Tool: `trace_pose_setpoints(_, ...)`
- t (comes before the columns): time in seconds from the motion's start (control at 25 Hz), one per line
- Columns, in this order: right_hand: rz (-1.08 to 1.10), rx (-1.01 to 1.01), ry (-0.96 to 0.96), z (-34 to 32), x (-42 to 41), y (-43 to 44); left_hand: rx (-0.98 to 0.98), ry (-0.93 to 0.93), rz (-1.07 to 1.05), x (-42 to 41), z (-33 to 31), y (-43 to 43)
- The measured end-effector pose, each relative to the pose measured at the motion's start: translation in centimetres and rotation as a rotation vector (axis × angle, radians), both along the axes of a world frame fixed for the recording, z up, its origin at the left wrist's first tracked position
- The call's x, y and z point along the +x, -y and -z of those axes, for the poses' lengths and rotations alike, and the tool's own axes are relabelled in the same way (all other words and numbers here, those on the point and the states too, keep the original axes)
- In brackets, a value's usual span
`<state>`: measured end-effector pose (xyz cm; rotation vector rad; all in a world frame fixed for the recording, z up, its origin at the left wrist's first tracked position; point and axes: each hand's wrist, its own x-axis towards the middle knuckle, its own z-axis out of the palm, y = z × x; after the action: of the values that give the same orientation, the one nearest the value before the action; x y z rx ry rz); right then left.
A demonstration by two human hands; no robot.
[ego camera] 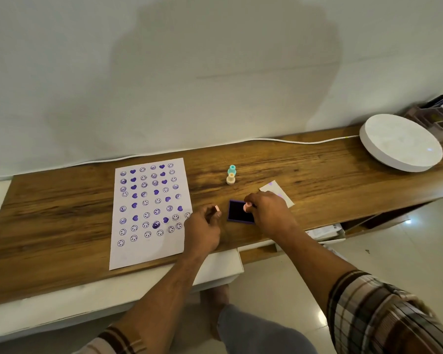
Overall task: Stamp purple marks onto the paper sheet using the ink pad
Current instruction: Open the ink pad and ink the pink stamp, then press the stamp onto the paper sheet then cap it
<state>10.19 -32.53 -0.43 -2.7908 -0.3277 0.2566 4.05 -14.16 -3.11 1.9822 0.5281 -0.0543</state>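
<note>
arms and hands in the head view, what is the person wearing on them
Both forearms are bare. The right arm's sleeve is a plaid weave in brown, cream and dark stripes, pushed up near the elbow. The left sleeve shows the same plaid at the bottom edge. No rings, watch or gloves are visible on the left hand or right hand.

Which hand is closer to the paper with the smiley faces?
Left. The left hand holds a pink stamp at the paper's right edge; the right hand is farther right, over the ink pad.
</note>
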Motion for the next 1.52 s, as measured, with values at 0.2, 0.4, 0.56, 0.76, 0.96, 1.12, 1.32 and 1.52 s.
trace_pose_setpoints(0.2,-0.054,-0.070,-0.007,-0.1,0.7,-0.4,0.129,0.089,0.085,-1.1,0.4,0.8)
trace_pose_setpoints(0.4,-0.097,-0.130,0.010,-0.6,0.7,-1.1,0.184,0.120,0.102,-1.1,0.6,0.8)
trace_pose_setpoints(0.56,-0.097,-0.157,0.014,-0.7,0.3,-1.4,0.199,0.116,0.108,-1.1,0.8,0.7)
trace_pose_setpoints(0.76,-0.068,-0.178,0.015,-0.7,-0.5,-1.8,0.212,0.106,0.158,-1.0,1.1,0.5)
trace_pose_setpoints(0.96,-0.009,-0.073,-0.019,-1.1,-0.9,-1.2,0.143,0.228,0.053,-1.2,-0.3,-1.0)
trace_pose_setpoints(1.12,0.354,0.368,-0.009,-1.9,-1.8,-3.5,0.088,0.262,-0.115,-0.2,-1.2,-7.2)
trace_pose_setpoints(1.32,0.210,0.495,-0.093,-1.1,-3.3,-8.7,0.129,0.267,-0.159,0.5,-1.4,-14.8)
trace_pose_setpoints(1.52,0.041,0.456,-0.116,0.2,-4.1,-11.9,0.077,0.225,-0.299,-1.6,0.6,-20.5)
